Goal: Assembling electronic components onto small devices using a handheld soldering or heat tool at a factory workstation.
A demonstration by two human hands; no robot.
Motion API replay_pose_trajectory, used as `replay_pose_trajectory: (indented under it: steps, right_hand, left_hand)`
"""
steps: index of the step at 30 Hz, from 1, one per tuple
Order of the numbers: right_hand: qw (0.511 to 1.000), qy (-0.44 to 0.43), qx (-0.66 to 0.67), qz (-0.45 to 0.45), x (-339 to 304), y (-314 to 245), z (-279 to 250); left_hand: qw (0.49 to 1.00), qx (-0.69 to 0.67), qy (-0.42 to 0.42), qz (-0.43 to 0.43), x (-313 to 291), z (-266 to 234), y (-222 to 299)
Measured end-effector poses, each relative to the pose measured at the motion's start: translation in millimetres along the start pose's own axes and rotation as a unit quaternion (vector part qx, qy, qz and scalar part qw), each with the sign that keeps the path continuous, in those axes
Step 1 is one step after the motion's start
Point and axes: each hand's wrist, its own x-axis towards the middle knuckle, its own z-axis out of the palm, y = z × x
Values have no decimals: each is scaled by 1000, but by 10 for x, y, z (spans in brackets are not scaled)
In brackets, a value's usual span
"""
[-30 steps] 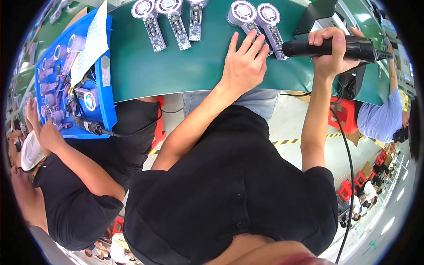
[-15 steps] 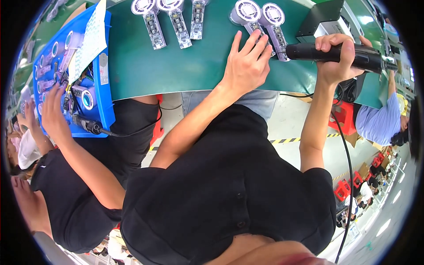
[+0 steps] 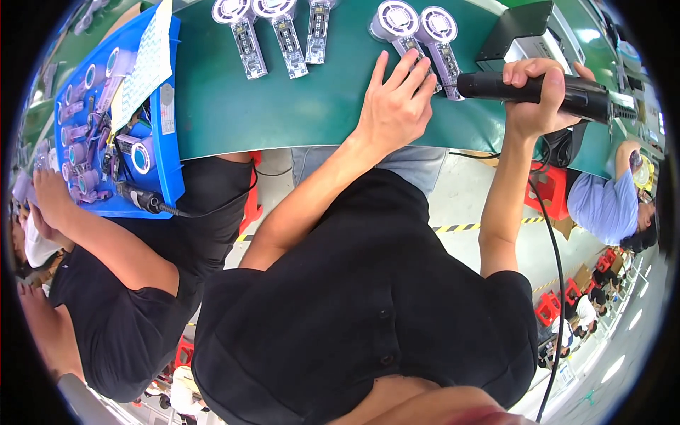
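Observation:
My right hand (image 3: 533, 95) is wrapped around a black electric screwdriver (image 3: 489, 85) lying nearly level. The screwdriver's thin bit points left, at the lower end of a lilac handheld device (image 3: 445, 60) with a round head and a bare circuit board in its handle. Whether the bit touches a screw cannot be made out. Close beside it lies a second such device (image 3: 395, 25). My left hand (image 3: 395, 106) has its fingers spread, the fingertips over that second device's handle and partly hiding it.
On the green table (image 3: 283, 113), three similar devices (image 3: 287, 42) lie at the far left. A blue bin (image 3: 166, 170) of parts, with papers and another driver, stands left. At the right is a black and white box (image 3: 528, 35). A co-worker (image 3: 120, 312) sits to the left; a cable (image 3: 556, 241) hangs right.
The co-worker's hand at the left has drawn out of the blue bin toward its near left edge. At the far right, another person's arm has bent. My own hands have barely moved.

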Motion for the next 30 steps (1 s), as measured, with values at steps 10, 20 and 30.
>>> replay_pose_trajectory:
  steps: [10,20,30]
  right_hand:
    - [997,-36,-8,-63,-163,5,216]
    - [997,-5,-19,-71,-187,20,175]
    - [974,120,-141,-130,329,-528,-514]
  left_hand:
    - [1000,0,-3,-2,-29,8,-11]
    - [1000,0,1,6,5,56,14]
    - [1000,2,-7,23,23,31,19]
